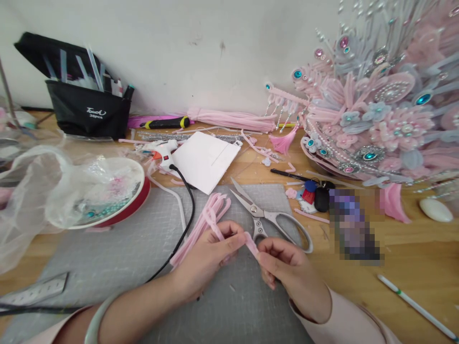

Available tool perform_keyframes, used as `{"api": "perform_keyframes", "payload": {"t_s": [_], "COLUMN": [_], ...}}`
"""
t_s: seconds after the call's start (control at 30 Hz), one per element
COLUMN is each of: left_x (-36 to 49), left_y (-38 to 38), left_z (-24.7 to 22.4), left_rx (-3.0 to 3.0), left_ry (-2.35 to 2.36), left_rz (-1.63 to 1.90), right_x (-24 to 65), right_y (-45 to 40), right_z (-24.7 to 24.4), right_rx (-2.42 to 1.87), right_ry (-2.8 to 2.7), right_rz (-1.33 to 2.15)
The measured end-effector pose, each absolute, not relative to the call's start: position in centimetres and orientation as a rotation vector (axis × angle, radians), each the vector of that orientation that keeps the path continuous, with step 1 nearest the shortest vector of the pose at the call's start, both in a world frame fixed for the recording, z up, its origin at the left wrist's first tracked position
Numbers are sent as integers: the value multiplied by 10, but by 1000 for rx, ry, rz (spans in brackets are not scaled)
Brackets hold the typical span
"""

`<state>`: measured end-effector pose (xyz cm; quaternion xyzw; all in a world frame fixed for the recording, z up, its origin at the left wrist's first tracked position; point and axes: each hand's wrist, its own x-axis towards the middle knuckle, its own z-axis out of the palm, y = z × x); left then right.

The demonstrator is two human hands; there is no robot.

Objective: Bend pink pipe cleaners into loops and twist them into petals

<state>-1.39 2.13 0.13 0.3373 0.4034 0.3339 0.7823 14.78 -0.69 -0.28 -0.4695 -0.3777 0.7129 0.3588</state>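
Between my two hands runs a pink pipe cleaner (252, 245). My left hand (218, 246) pinches it between thumb and fingertips, and a bent loop of it rises behind that hand. My right hand (283, 260) grips the other end, its fingers closed. Under and beyond my left wrist lies a bundle of pink pipe cleaners (191, 234), partly hidden by the forearm. Grey-handled scissors (267, 215) rest just past both hands with the blades parted, on a grey cutting mat (229, 310).
At left stand a round red-and-white tub (143, 196) holding beads and a black pouch (93, 110). A glue gun (167, 153) with its cord, white card (206, 160), keys (321, 196) and a white pen (416, 306) lie around. A large pink beaded headdress (373, 105) fills the right back.
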Motion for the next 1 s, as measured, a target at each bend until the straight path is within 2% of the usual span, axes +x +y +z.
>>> {"api": "perform_keyframes", "payload": {"t_s": [0.23,0.6,1.0], "left_x": [-16,-3,-7], "left_y": [23,4,10], "left_z": [3,6,5], "left_rx": [974,146,90], "left_ry": [949,745,592], "left_rz": [696,834,692], "right_x": [147,144,148], "right_y": [-8,-8,-9], "right_z": [4,9,7], "right_rx": [-1276,-1378,-1321], "right_ry": [-1205,-1500,-1480], "right_rz": [1733,1472,1521]}}
